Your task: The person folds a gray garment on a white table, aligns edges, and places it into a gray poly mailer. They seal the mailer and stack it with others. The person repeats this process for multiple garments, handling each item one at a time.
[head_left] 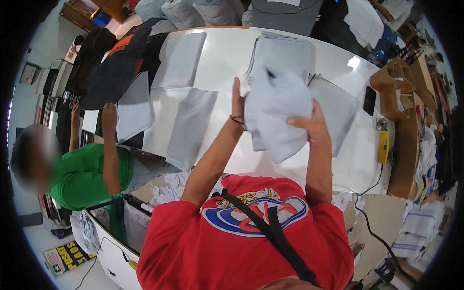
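Observation:
A pale grey folded cloth (pixel 279 108), loosely bunched, is held up over the white table in front of me. My right hand (pixel 313 126) grips its right side, the thumb lying across the front. At the left edge is my left hand (pixel 237 102), one digit pointing up and the other fingers hidden behind the fabric. A small dark patch shows near the cloth's top. Just beyond lies a stack of folded grey cloth (pixel 290 48), partly covered by the held piece. Another grey stack (pixel 336 108) rests to the right of my right hand.
More folded grey cloths (pixel 192 125) lie on the white table (pixel 217 63) at left. A co-worker in a green shirt (pixel 92 174) handles dark fabric (pixel 113 77). At right are a black phone (pixel 369 100), a yellow device (pixel 384 147) with a cable, and cardboard boxes (pixel 394 77).

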A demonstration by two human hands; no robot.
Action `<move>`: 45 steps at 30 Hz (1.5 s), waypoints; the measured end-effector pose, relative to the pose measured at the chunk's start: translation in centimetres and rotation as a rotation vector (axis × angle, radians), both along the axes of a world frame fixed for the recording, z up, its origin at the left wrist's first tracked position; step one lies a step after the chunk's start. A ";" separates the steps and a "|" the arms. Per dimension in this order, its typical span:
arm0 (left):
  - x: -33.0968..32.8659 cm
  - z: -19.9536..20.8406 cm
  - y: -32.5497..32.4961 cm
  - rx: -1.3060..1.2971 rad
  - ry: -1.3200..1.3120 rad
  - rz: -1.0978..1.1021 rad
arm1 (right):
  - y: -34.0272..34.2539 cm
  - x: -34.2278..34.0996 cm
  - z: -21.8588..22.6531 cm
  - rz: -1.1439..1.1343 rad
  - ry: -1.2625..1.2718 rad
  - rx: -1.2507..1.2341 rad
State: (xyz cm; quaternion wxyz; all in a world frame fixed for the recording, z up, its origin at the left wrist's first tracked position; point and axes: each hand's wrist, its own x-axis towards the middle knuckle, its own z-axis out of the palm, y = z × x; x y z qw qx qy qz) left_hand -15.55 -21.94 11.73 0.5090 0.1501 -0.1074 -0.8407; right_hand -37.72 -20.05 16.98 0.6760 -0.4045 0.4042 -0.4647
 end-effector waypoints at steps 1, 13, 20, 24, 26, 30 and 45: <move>1.7 0.6 0.0 -0.023 0.058 0.041 | -0.4 1.2 -0.8 0.126 0.026 -0.014; 9.0 -18.4 6.6 0.082 -1.290 0.481 | 5.7 3.3 -20.9 0.316 0.414 0.116; 9.8 -18.8 4.1 -0.040 -1.563 0.537 | 8.2 2.3 -17.5 0.299 0.509 -0.089; 9.3 -17.7 2.8 0.055 -1.380 0.584 | 9.9 2.6 -17.3 0.363 0.871 -0.478; 9.6 -17.9 3.4 0.028 -1.438 0.619 | 9.5 3.0 -16.6 0.386 0.990 -0.631; 10.3 -18.4 7.7 0.095 -1.464 0.635 | 8.6 4.9 -16.3 0.462 0.980 -0.877; 4.5 -13.7 13.6 -0.494 -2.219 0.159 | 5.4 3.8 -20.1 -0.477 0.305 -0.084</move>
